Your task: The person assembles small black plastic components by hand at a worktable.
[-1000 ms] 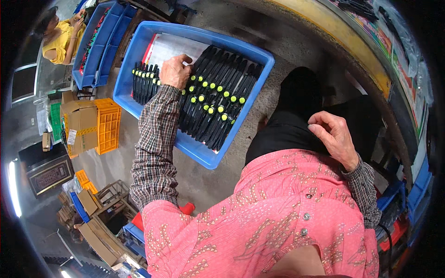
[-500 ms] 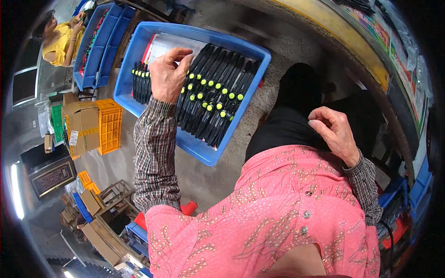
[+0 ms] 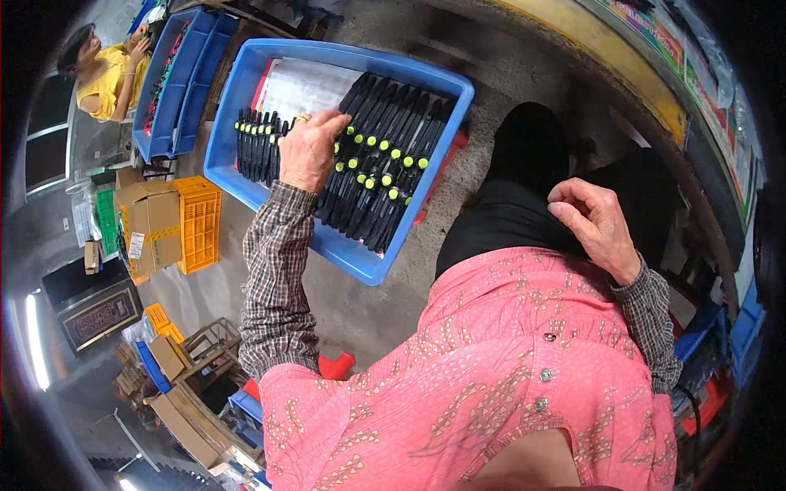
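Since the earlier frames, the left hand (image 3: 307, 151) has been drawn a little nearer along the rows of black tools (image 3: 381, 176), away from the white sheet (image 3: 303, 86) at the tray's far end. Nearest the camera, a pink patterned shirt (image 3: 491, 368) fills the lower view, with checked sleeves (image 3: 274, 278) running out from it. The right hand (image 3: 594, 225) is laid on the dark trousers (image 3: 508, 217) at the lap, its fingers loosely curled and nothing held in it. Further out, the left hand is seen from the back, fingers bent down onto the black tools with yellow-green tips; whether one is pinched cannot be told. These tools are packed side by side in a blue plastic tray (image 3: 352, 258) resting on the concrete floor (image 3: 352, 303). To the left, a cardboard box (image 3: 151, 221) and an orange crate (image 3: 199, 225) are seen. Farthest off, more blue trays (image 3: 176, 82) are stacked beside a person in a yellow top (image 3: 110, 78).
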Motion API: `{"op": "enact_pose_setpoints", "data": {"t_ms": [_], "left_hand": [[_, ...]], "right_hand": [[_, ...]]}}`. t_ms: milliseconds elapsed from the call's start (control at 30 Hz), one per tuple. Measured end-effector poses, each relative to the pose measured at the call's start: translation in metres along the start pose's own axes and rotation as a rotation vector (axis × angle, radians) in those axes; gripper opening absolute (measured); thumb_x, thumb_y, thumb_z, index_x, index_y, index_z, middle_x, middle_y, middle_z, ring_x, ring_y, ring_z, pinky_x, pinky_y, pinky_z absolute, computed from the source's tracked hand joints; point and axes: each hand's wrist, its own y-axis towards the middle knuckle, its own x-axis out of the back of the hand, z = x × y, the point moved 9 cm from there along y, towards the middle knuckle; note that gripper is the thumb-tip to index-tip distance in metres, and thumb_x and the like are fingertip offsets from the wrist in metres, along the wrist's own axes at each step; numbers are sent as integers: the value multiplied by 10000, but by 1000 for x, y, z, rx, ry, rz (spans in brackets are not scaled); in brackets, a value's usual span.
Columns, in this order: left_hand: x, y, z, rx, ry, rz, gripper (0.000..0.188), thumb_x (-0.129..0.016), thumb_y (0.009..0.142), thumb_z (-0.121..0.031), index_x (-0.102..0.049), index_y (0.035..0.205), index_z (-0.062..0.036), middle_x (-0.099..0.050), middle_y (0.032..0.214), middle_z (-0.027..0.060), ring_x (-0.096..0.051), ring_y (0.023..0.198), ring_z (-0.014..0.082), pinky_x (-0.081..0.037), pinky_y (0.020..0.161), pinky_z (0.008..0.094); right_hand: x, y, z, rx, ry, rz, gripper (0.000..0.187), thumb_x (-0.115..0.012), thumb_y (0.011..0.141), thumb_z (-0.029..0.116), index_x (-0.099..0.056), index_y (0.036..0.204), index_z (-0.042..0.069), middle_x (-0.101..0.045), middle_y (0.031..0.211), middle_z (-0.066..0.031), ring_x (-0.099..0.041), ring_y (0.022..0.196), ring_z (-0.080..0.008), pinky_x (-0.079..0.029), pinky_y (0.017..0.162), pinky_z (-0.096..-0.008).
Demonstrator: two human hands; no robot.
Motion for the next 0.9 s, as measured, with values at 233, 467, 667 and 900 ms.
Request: {"op": "enact_pose_setpoints", "data": {"t_ms": [233, 467, 667, 900], "left_hand": [[-17, -8, 4, -11, 79, 46, 264, -555, 760, -4, -650, 976, -122, -645, 986, 41, -594, 910, 262, -502, 762, 342], [-22, -20, 15, -33, -8, -41, 266, -576, 736, 15, -646, 961, -110, -647, 951, 43, -592, 935, 263, -467, 818, 362], [-11, -22, -1, -101, 57, -124, 332, -570, 722, 14, -640, 1024, -105, -652, 978, 61, -583, 976, 251, -424, 843, 374], [-21, -22, -31, -180, 44, -15, 390, -537, 728, 1, -618, 1085, -133, -637, 1013, 50, -566, 1000, 244, -392, 874, 383]], "right_hand": [[-2, 2, -4, -10, -13, 0, 129, -625, 836, 98, -599, 836, -28, -555, 659, -21, -478, 588, -60, -391, 534, -220], [-4, 3, -2, -4, -16, 2, 124, -621, 838, 96, -603, 840, -27, -563, 665, -22, -487, 594, -61, -397, 540, -215], [-5, 3, -4, -32, -25, 12, 125, -618, 839, 99, -606, 844, -26, -572, 681, -26, -496, 610, -63, -405, 551, -218], [-4, 2, -5, -37, -9, 10, 126, -618, 838, 103, -609, 852, -22, -579, 692, -26, -502, 615, -66, -408, 557, -217]]}}
